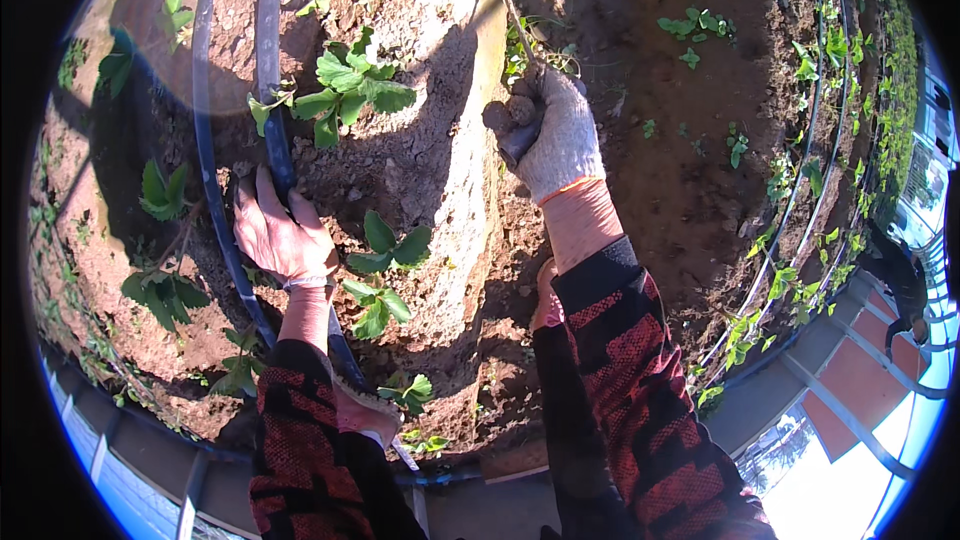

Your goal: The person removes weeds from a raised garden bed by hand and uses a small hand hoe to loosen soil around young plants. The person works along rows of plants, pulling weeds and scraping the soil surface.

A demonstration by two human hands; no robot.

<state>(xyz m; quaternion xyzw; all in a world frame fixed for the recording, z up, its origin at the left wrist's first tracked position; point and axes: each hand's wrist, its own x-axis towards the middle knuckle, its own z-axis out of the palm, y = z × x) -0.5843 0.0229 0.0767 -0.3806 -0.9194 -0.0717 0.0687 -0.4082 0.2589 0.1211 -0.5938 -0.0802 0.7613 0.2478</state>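
Observation:
My bare left hand (283,236) rests on the soil of a raised bed, fingers spread. A black drip hose (271,52) runs under it, between thumb and forefinger. My right hand (561,131) wears a pale knit glove with dark, soil-caked fingertips. It is closed around a thin stick-like tool handle (515,11) that points away from me. A dark piece at the handle's far end is partly hidden by leaves. Strawberry plants (352,86) grow beyond my left hand, and another strawberry plant (390,244) stands just to its right.
A second drip hose (202,90) lies farther left. A pale bed edge (480,127) divides the bed from a brown soil furrow (637,165) with small weeds (697,24). Right of it runs another planted row with thin lines (806,142). A person (900,277) is at the far right.

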